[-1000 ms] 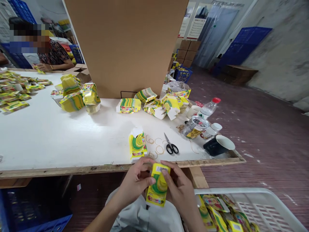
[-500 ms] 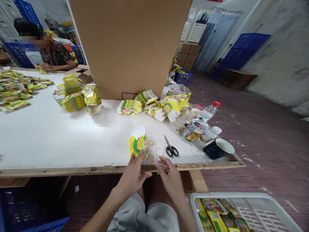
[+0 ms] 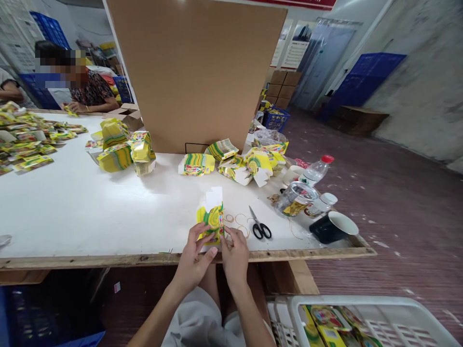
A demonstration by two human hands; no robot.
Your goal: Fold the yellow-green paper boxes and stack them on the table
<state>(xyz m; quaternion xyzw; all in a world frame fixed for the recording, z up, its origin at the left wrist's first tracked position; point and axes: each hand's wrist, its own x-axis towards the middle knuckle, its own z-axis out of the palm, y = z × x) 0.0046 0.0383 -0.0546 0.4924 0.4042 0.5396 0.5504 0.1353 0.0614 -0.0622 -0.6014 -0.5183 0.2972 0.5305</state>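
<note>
A small yellow and green carton (image 3: 211, 216) with open white flaps stands near the front edge of the white table (image 3: 83, 212). My left hand (image 3: 194, 260) grips its lower left side with thumb and fingers. My right hand (image 3: 235, 254) pinches its lower right edge. Several rubber bands (image 3: 237, 222) lie just right of the carton, beside black-handled scissors (image 3: 259, 225).
A tall cardboard sheet (image 3: 195, 72) stands at the back. More yellow cartons (image 3: 249, 164) and flat stacks (image 3: 119, 149) lie about. A bottle (image 3: 315, 169), clear cup (image 3: 294, 198) and dark mug (image 3: 333, 226) sit right. A white crate (image 3: 361, 323) of packets is lower right. Another person (image 3: 81, 84) sits far left.
A second before, both hands held a yellow packet over my lap. They then moved up to the table edge and now hold the standing carton.
</note>
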